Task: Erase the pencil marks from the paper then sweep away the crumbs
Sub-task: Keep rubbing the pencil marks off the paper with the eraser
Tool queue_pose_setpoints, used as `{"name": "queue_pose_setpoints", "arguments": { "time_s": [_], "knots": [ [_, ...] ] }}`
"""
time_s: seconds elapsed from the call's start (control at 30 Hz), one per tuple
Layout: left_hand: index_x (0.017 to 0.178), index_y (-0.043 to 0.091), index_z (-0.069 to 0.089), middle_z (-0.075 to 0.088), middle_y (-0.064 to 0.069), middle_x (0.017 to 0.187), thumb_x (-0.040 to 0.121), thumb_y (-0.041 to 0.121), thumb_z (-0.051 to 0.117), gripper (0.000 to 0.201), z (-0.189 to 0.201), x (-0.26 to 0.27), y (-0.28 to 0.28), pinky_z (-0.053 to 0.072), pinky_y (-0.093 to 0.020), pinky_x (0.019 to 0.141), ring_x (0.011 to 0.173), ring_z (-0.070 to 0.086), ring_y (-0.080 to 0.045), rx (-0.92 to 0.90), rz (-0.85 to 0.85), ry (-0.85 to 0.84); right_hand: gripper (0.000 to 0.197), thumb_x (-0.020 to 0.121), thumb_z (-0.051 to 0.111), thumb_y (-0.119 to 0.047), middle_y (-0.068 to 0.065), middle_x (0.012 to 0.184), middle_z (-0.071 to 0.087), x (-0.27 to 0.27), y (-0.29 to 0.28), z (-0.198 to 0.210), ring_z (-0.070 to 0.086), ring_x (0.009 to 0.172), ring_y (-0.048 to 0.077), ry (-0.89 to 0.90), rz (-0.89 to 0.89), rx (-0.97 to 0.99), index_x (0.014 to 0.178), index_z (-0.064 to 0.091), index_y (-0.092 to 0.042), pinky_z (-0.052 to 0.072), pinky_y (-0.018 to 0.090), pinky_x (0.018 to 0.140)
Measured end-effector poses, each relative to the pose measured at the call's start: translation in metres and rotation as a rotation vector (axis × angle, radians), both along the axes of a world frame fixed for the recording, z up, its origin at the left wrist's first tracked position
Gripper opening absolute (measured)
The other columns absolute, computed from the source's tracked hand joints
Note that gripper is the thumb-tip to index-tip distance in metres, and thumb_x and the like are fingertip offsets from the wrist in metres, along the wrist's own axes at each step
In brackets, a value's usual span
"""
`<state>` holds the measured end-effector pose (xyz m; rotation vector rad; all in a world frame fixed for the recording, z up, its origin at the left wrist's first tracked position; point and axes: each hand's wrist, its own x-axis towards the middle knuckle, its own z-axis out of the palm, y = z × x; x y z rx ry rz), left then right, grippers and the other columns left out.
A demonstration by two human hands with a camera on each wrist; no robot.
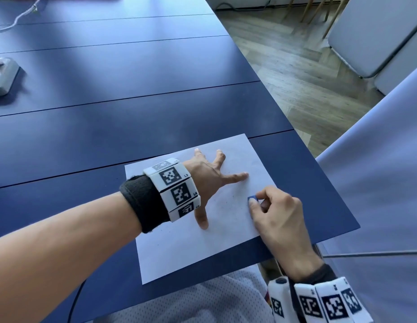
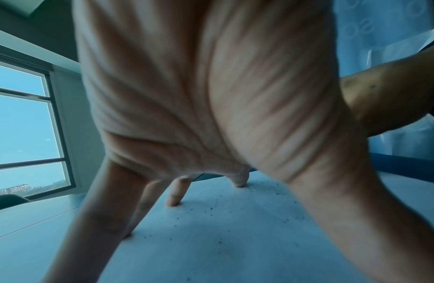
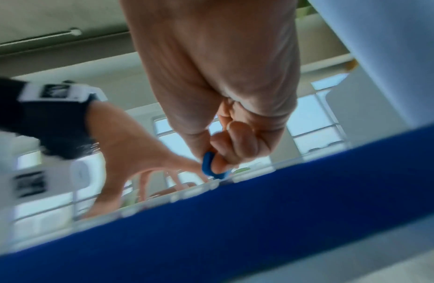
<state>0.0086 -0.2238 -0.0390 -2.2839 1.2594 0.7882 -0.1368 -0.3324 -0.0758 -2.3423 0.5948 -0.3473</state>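
A white sheet of paper point(image 1: 184, 250) lies near the front right corner of the dark blue table point(image 1: 109, 113). My left hand point(image 1: 212, 180) rests spread on the sheet, fingertips point(image 2: 172, 203) pressing it flat. My right hand point(image 1: 272, 213) pinches a small blue eraser point(image 1: 252, 198) between thumb and fingers, its end down on the paper by the right edge; the same eraser point(image 3: 210, 166) shows in the right wrist view. Dark eraser crumbs point(image 2: 211, 208) lie scattered on the paper under and around my left palm. Pencil marks are too faint to make out.
A white power strip point(image 1: 3, 75) with its cable sits at the table's far left. The table's right edge point(image 1: 319, 183) runs close to the paper, with wooden floor and a grey chair point(image 1: 375, 36) beyond. Pale fabric hangs at the right.
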Motion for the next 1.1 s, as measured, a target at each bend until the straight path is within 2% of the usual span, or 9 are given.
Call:
{"name": "queue_pose_setpoints", "arguments": {
  "time_s": [0.13, 0.27, 0.4, 0.53, 0.67, 0.77, 0.93, 1.0, 1.1],
  "knots": [
    [0.144, 0.056, -0.022, -0.017, -0.026, 0.157, 0.049, 0.062, 0.089, 0.146, 0.001, -0.001, -0.001, 0.046, -0.05, 0.097, 0.133, 0.015, -0.068, -0.004, -0.017, -0.013, 0.016, 0.087, 0.063, -0.023, -0.005, 0.049, 0.048, -0.009, 0.025, 0.003, 0.047, 0.049, 0.013, 0.05, 0.179, 0.006, 0.075, 0.061, -0.013, 0.036, 0.023, 0.049],
    [0.145, 0.054, -0.022, -0.018, -0.027, 0.157, 0.051, 0.061, 0.088, 0.145, 0.004, -0.002, -0.003, 0.044, -0.046, 0.096, 0.132, 0.017, -0.069, 0.013, -0.011, -0.008, 0.014, 0.086, 0.065, -0.021, -0.005, 0.053, 0.056, -0.006, 0.004, -0.002, 0.055, 0.054, 0.015, 0.001, 0.043, -0.003, 0.076, 0.063, -0.012, 0.043, 0.03, 0.054],
    [0.145, 0.053, -0.022, -0.018, -0.029, 0.156, 0.052, 0.06, 0.089, 0.145, 0.006, -0.002, -0.004, 0.045, -0.043, 0.093, 0.131, 0.024, -0.067, 0.008, -0.016, 0.0, 0.017, 0.088, 0.061, -0.025, -0.005, 0.055, 0.053, -0.016, 0.035, 0.003, 0.051, 0.054, 0.019, 0.042, 0.217, 0.01, 0.078, 0.06, -0.013, 0.043, 0.035, 0.055],
    [0.145, 0.053, -0.022, -0.018, -0.029, 0.156, 0.052, 0.059, 0.089, 0.146, 0.006, -0.003, -0.004, 0.045, -0.047, 0.096, 0.129, 0.023, -0.069, 0.012, 0.003, 0.013, 0.018, 0.087, 0.062, -0.024, 0.0, 0.056, 0.057, -0.009, 0.022, -0.004, 0.055, 0.057, 0.023, 0.01, 0.107, -0.025, 0.075, 0.059, -0.011, 0.045, 0.04, 0.057],
    [0.144, 0.055, -0.023, -0.019, -0.029, 0.155, 0.049, 0.061, 0.09, 0.147, 0.005, -0.001, -0.003, 0.049, -0.05, 0.094, 0.129, 0.018, -0.071, 0.008, 0.008, 0.031, 0.018, 0.088, 0.059, -0.024, -0.003, 0.055, 0.05, -0.011, 0.046, 0.001, 0.048, 0.053, 0.021, 0.031, 0.226, -0.013, 0.074, 0.056, -0.013, 0.041, 0.034, 0.053],
    [0.145, 0.053, -0.023, -0.019, -0.03, 0.155, 0.052, 0.06, 0.089, 0.146, 0.006, -0.002, -0.003, 0.045, -0.047, 0.096, 0.128, 0.027, -0.068, 0.016, -0.002, 0.021, 0.018, 0.087, 0.06, -0.024, -0.004, 0.051, 0.047, -0.003, 0.031, -0.004, 0.047, 0.05, 0.021, 0.011, 0.145, 0.017, 0.074, 0.057, -0.012, 0.04, 0.035, 0.051],
    [0.143, 0.055, -0.024, -0.021, -0.028, 0.156, 0.05, 0.061, 0.089, 0.146, 0.006, -0.001, -0.003, 0.046, -0.049, 0.096, 0.132, 0.017, -0.069, 0.01, 0.008, 0.027, 0.016, 0.089, 0.06, -0.025, -0.005, 0.055, 0.05, -0.012, 0.047, 0.001, 0.05, 0.053, 0.018, 0.028, 0.253, 0.037, 0.078, 0.06, -0.014, 0.042, 0.032, 0.053],
    [0.142, 0.057, -0.023, -0.023, -0.028, 0.155, 0.052, 0.06, 0.088, 0.144, 0.006, -0.001, -0.003, 0.045, -0.049, 0.097, 0.132, 0.016, -0.069, 0.016, 0.005, 0.032, 0.013, 0.087, 0.064, -0.025, -0.007, 0.053, 0.052, -0.016, 0.03, 0.0, 0.053, 0.054, 0.016, 0.021, 0.183, 0.022, 0.078, 0.063, -0.014, 0.043, 0.032, 0.055],
    [0.142, 0.059, -0.023, -0.023, -0.03, 0.154, 0.053, 0.059, 0.088, 0.142, 0.008, -0.003, -0.003, 0.044, -0.053, 0.098, 0.131, 0.02, -0.069, 0.025, 0.016, 0.04, 0.013, 0.085, 0.068, -0.02, -0.012, 0.048, 0.048, -0.018, 0.012, -0.003, 0.05, 0.05, 0.01, -0.022, 0.082, 0.012, 0.074, 0.063, -0.016, 0.039, 0.023, 0.053]
  ]
}}
